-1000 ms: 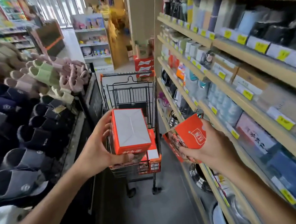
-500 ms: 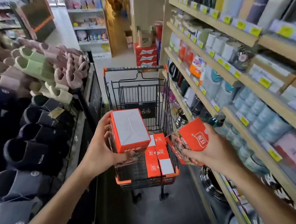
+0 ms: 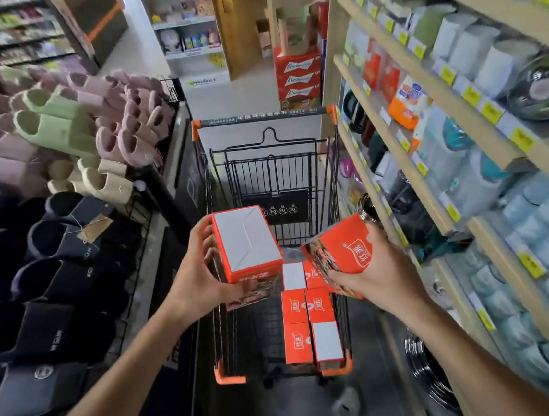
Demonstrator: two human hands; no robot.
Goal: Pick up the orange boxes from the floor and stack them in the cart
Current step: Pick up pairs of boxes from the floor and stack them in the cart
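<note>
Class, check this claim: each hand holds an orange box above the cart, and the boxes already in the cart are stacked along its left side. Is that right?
Not quite. The head view shows the stacked boxes along the cart's right side. The rest holds: the left hand and right hand each hold an orange box above it.

Orange boxes [image 3: 310,319] stacked upright (right side) in cart [image 3: 230,376].

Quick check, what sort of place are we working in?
A shop aisle, most likely a general store: wooden shelves with yellow price tags, a rack of foam slippers, and a black wire shopping cart with orange corners.
</note>
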